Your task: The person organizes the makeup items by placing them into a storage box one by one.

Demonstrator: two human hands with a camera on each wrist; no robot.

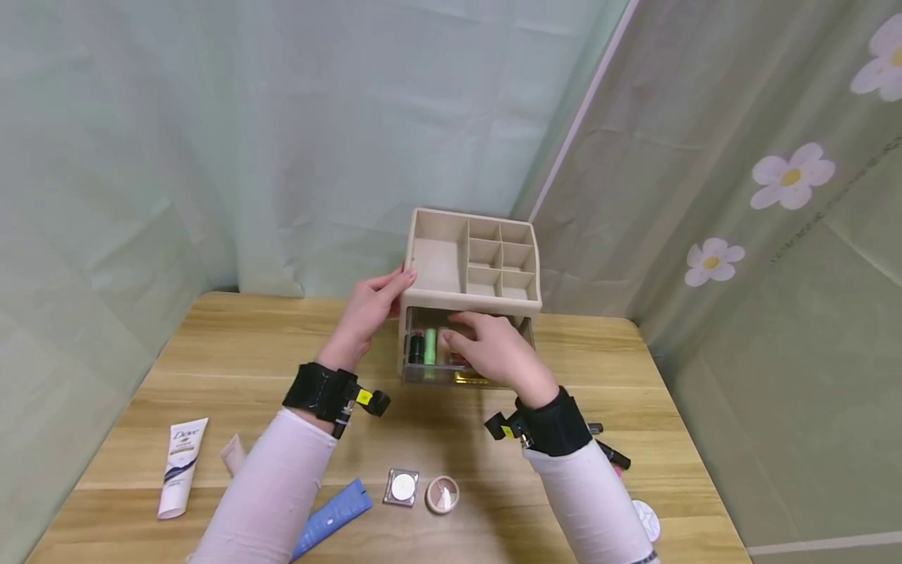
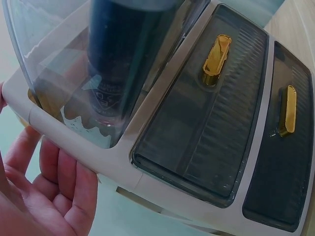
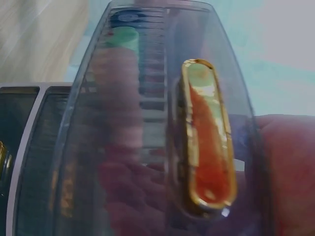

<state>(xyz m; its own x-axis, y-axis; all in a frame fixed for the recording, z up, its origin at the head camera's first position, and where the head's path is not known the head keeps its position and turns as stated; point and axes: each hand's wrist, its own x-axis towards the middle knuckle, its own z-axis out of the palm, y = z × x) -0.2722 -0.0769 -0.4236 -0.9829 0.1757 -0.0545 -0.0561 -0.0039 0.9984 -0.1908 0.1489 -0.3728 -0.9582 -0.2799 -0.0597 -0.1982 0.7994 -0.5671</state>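
Observation:
A beige makeup organizer (image 1: 440,262) stands at the back of the table with its clear upper drawer (image 1: 416,374) pulled out. My left hand (image 1: 369,309) grips the organizer's left side, thumb at the top edge and fingers curled against the side wall in the left wrist view. My right hand (image 1: 493,348) reaches into the drawer, its thumb and fingers bent near a pale tube. Whether they pinch anything is hidden. Left of them stand a green tube (image 1: 430,345) and a dark tube (image 1: 416,347). The drawer's gold handle (image 3: 209,132) faces the right wrist camera.
On the table lie a white Dove tube (image 1: 183,468), a small pale tube (image 1: 233,453), a blue tube (image 1: 334,517), a square compact (image 1: 402,487), a round compact (image 1: 442,495), black cosmetic sticks (image 1: 613,454) and a white round item (image 1: 646,520). Curtains (image 1: 366,141) hang behind.

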